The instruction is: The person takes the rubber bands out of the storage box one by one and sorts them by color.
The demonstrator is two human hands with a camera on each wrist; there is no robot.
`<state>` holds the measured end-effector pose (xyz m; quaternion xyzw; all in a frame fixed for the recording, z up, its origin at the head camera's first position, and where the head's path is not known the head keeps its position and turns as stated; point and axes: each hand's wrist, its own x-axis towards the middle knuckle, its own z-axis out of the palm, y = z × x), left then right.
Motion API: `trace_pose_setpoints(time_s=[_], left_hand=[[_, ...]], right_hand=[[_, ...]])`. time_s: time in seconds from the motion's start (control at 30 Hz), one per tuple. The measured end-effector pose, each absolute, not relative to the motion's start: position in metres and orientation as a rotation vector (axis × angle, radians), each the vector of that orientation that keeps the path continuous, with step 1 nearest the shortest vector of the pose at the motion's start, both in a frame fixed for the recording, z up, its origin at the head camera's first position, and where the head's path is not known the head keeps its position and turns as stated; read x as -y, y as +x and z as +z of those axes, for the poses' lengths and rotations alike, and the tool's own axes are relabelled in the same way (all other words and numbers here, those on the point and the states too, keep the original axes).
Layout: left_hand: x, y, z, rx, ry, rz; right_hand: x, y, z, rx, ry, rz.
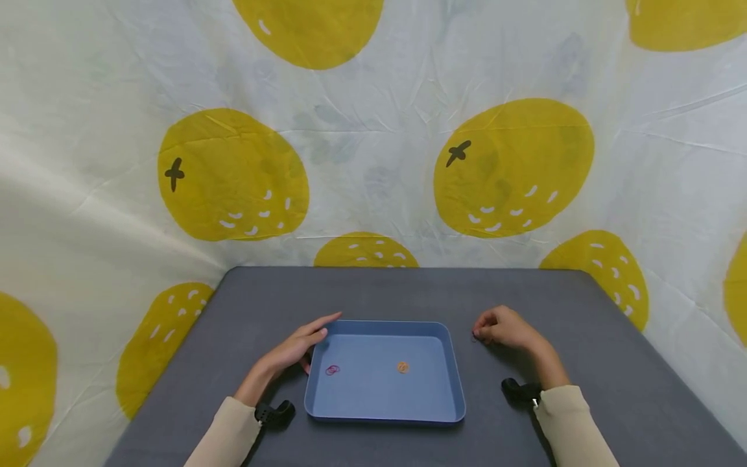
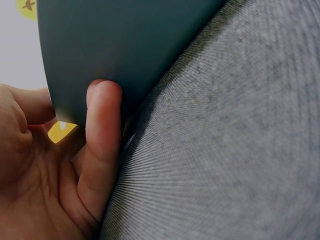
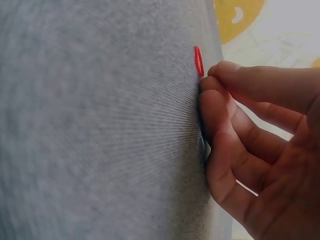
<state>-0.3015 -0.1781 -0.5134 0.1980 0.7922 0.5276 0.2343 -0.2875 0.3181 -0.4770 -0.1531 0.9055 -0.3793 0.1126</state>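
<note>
A shallow blue tray (image 1: 379,403) lies on the table. My left hand (image 1: 292,351) holds its left side near the far corner, thumb over the rim. In the left wrist view, a finger (image 2: 103,122) presses on the tray's outer wall (image 2: 115,45). Inside the tray lie thin magenta bands (image 1: 332,370) at the left and an orange band bundle (image 1: 403,367) right of the middle. Right of the tray, my right hand (image 1: 506,328) pinches a small red rubber band (image 3: 198,61) between thumb and fingertip, low over the table. Its loop sticks out past the fingertips.
The dark grey table (image 1: 373,292) runs back to a white cloth (image 1: 373,181) printed with yellow fruit, which hangs behind and at the sides. A black wrist strap with a camera sits on each wrist, the right one (image 1: 521,392) just above the table.
</note>
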Motion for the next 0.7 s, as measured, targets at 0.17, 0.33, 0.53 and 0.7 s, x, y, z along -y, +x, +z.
trace_pose_setpoints(time_s=[0.17, 0.33, 0.53, 0.7], left_hand=[[0.18, -0.302, -0.513, -2.17, 0.537, 1.451], [0.179, -0.302, -0.512, -2.165, 0.538, 1.459], [0.179, -0.302, -0.512, -2.166, 0.541, 1.464], [0.18, -0.301, -0.514, -2.167, 0.54, 1.457]], right_hand=[[-0.319, -0.287, -0.474, -2.631, -0.441, -1.145], [-0.318, -0.285, -0.466, -2.61, -0.455, -1.186], [-0.311, -0.283, -0.449, -2.663, -0.514, -1.18], [-0.302, -0.279, -0.433, -2.714, -0.595, -1.137]])
